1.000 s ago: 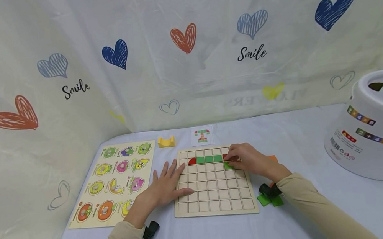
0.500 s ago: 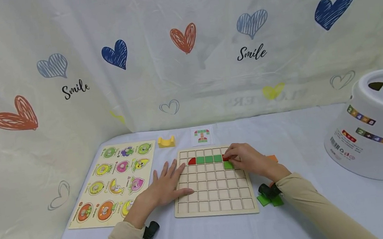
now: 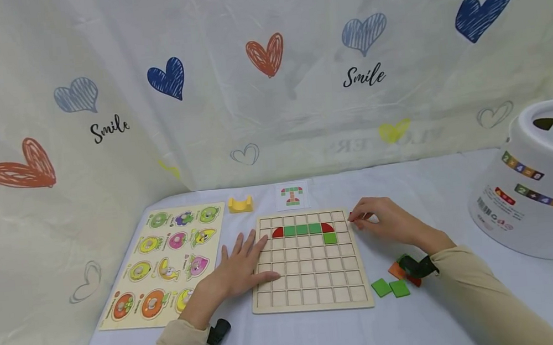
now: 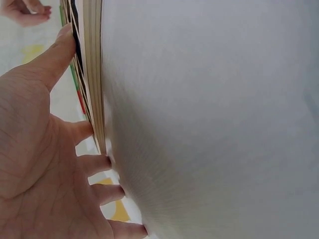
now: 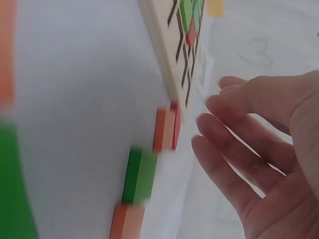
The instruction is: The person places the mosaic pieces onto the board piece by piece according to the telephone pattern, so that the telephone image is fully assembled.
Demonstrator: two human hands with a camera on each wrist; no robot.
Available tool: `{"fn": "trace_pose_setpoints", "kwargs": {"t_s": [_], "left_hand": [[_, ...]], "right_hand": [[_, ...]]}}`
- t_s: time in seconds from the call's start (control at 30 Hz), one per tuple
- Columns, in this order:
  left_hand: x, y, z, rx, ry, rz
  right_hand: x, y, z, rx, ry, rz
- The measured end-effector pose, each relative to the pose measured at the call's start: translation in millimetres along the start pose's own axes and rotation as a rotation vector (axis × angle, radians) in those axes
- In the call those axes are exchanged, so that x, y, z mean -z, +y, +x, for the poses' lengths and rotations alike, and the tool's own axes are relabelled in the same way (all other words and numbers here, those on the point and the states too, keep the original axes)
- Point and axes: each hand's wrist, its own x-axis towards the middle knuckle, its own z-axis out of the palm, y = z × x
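Observation:
A wooden grid board (image 3: pixel 312 280) lies flat on the white cloth. Across its upper part runs a row of green square tiles (image 3: pixel 302 229), with a red curved tile (image 3: pixel 327 227) at each end. One green tile (image 3: pixel 330 238) sits below the right red one. My left hand (image 3: pixel 238 270) rests with spread fingers at the board's left edge, its thumb over the border. Off the board's upper right side is my right hand (image 3: pixel 386 220), fingers loosely bent. In the right wrist view these fingers (image 5: pixel 219 164) hold nothing, apart from a red tile (image 5: pixel 176 127) and an orange tile (image 5: pixel 163 129).
Loose green tiles (image 3: pixel 400 288) and orange tiles (image 3: pixel 395 270) lie right of the board, partly under the right wrist camera. A pattern card (image 3: pixel 292 196) and yellow block (image 3: pixel 241 205) stand behind. Left is a fruit puzzle (image 3: pixel 153 245); right, a white bucket (image 3: pixel 525 215).
My right hand has let go of the red tile at the row's right end and moved right, off the board. The left hand stays in place.

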Motion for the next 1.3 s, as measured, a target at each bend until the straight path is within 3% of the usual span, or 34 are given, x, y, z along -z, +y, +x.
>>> {"fn": "trace_pose_setpoints", "kwargs": {"t_s": [0.3, 0.47, 0.63, 1.17, 1.3], "left_hand": [[-2.6, 0.1, 2.9, 0.000, 0.005, 0.008], [-1.2, 1.2, 3.0, 0.005, 0.004, 0.014], [0.0, 1.5, 3.8, 0.006, -0.001, 0.019], [-1.9, -0.7, 2.9, 0.016, -0.001, 0.016], [-1.5, -0.9, 2.4, 0.017, -0.002, 0.012]], "right_hand": [[26.9, 19, -24, -0.110, -0.075, -0.031], [30.6, 29, -32, -0.070, -0.143, -0.019], [30.2, 34, -36, -0.042, -0.132, -0.013], [24.9, 31, -35, -0.072, -0.113, -0.016], [24.2, 31, -35, -0.040, -0.107, -0.015]]}}
